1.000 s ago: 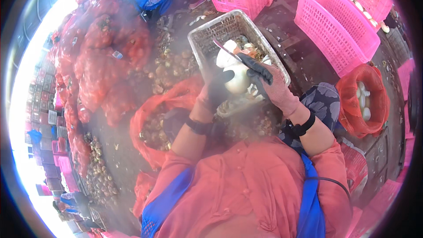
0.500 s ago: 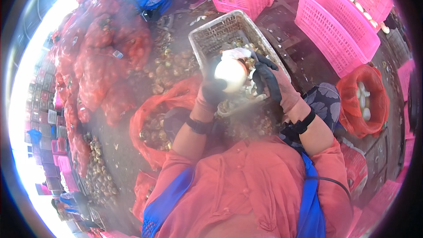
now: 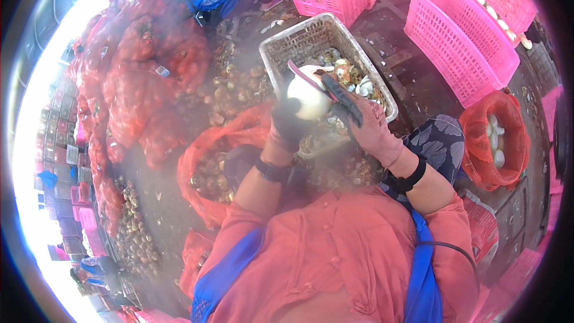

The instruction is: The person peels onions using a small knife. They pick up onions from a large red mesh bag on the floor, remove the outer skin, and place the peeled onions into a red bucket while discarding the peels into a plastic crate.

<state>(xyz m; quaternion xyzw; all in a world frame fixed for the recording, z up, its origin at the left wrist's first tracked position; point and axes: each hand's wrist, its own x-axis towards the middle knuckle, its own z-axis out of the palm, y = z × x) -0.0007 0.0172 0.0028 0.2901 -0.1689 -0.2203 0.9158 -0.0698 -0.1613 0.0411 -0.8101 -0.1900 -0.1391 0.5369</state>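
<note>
White onion [image 3: 306, 103], peeled and round, is held above the near-left part of a grimy white crate [image 3: 375, 81]; no clear long axis can be told. A thin knife [image 3: 306, 79] is laid along its upper right side, its long axis slanted, tip away and to the left. Onion is cupped from the left and below by the left hand [image 3: 288, 124], gloved dark at the fingers, curled around it. Knife is gripped in the bent fingers of the right hand [image 3: 363, 121], wrist angled inward from the right; part of the handle is hidden. Peel scraps [image 3: 363, 88] are piled inside the crate, below the hands. Open red mesh bag [image 3: 190, 164] is set at left, pink basket [image 3: 463, 42] at far right, mesh sack of peeled onions [image 3: 475, 164] nearer on that side.
</note>
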